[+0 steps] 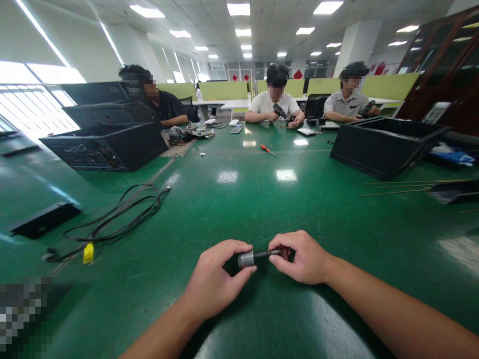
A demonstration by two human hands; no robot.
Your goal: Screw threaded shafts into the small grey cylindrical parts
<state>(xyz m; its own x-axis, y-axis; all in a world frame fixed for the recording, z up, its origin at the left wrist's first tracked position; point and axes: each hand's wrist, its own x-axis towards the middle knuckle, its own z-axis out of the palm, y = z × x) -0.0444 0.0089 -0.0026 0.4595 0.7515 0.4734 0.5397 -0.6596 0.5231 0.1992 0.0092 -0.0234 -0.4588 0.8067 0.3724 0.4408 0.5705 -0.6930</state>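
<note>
Just above the green tabletop, my left hand (219, 274) pinches a grey metal cylinder (246, 259) between thumb and fingers. It looks like a socket, lies level, and has a small hole in its side. From its right side runs a thin dark shaft (261, 254). The shaft's far end is gripped by the thumb and fingertips of my right hand (301, 257), which partly cover it. Whether the cylinder and the shaft are one piece, I cannot tell.
Coiled black cable (123, 227) with a yellow tag (88, 253) lies at left. Black computer cases stand at left (108, 147) and right (377, 147). An orange screwdriver (265, 148) rests farther off. Thin rods (396, 192) lie at right. Several people sit across the table.
</note>
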